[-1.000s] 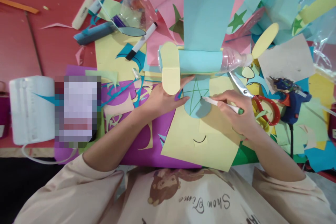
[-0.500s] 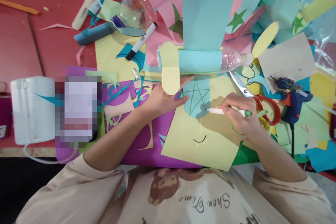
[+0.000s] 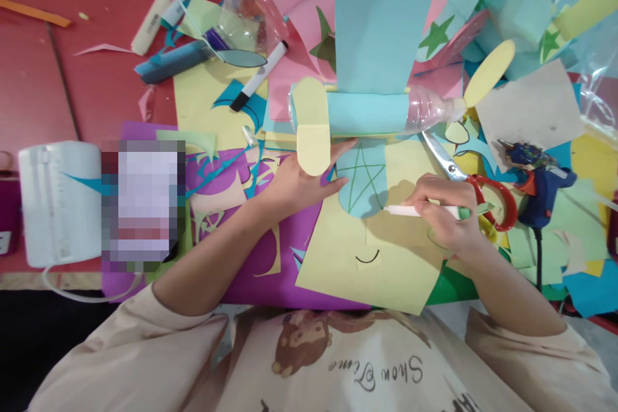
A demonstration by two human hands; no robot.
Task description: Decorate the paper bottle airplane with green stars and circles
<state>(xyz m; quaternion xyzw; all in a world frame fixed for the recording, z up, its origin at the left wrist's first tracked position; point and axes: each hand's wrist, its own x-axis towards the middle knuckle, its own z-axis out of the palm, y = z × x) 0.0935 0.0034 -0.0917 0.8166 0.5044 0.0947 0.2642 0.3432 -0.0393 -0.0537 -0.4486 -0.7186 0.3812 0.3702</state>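
A plastic bottle (image 3: 427,109) wrapped in light-blue paper lies on its side, with blue paper wings (image 3: 386,19) sticking out on both sides. On the rounded near wing (image 3: 369,190) a star is drawn in green lines. My right hand (image 3: 447,209) pinches a white marker (image 3: 410,210), its tip at the wing's right edge. My left hand (image 3: 304,180) lies with fingers stretched, thumb and fingertips at the wing's left edge, partly hidden under a yellow paper strip (image 3: 313,149) at the bottle's end. Beneath is a yellow sheet (image 3: 333,264) with a small black curve.
Red-handled scissors (image 3: 492,199) and a blue glue gun (image 3: 545,196) lie to the right. Several markers (image 3: 258,76) and paper scraps spread at the upper left. A white power bank (image 3: 60,203) with a cable sits at the far left, beside a blurred-out phone (image 3: 147,199).
My right hand has slid slightly right and down with the marker, whose tip now sits at the wing's edge. My left hand and the bottle stay in place.
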